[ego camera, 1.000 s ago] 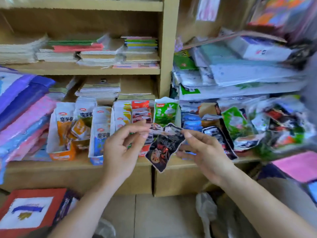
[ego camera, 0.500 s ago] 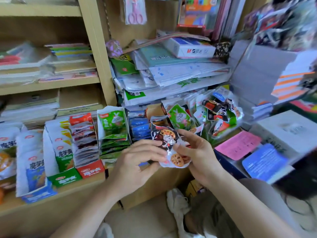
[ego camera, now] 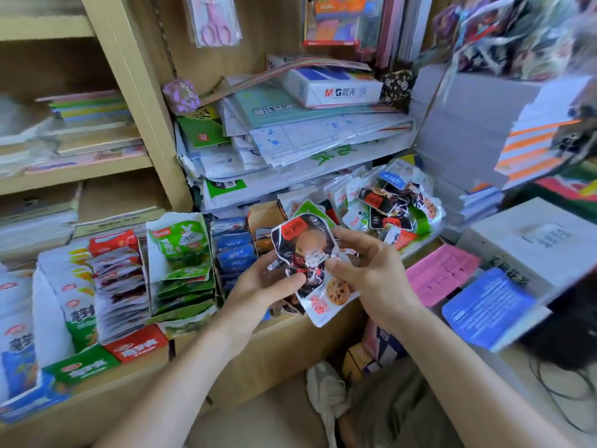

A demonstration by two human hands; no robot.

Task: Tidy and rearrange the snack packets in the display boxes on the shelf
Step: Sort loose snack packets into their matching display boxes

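Both my hands hold a small bunch of black, red and white snack packets (ego camera: 310, 263) in front of the shelf. My left hand (ego camera: 261, 286) grips the bunch from the left, thumb on top. My right hand (ego camera: 371, 270) pinches it from the right. Behind the packets stand display boxes: one of blue packets (ego camera: 234, 250), one of green rabbit packets (ego camera: 181, 253), one of red packets (ego camera: 118, 279). A loose heap of mixed packets (ego camera: 387, 205) lies on the shelf to the right.
White, green and blue packet boxes (ego camera: 64, 318) fill the shelf's left end. Stacked papers and a white stationery box (ego camera: 336, 88) lie on the heap above. Pink (ego camera: 442, 270) and blue (ego camera: 487, 305) sheets rest on cartons at right. The wooden shelf front (ego camera: 284, 350) is below my hands.
The view has swung right, so the boxes now sit further left. The packets in my hands have gone from one held spread out to a bunch gathered upright between both hands.
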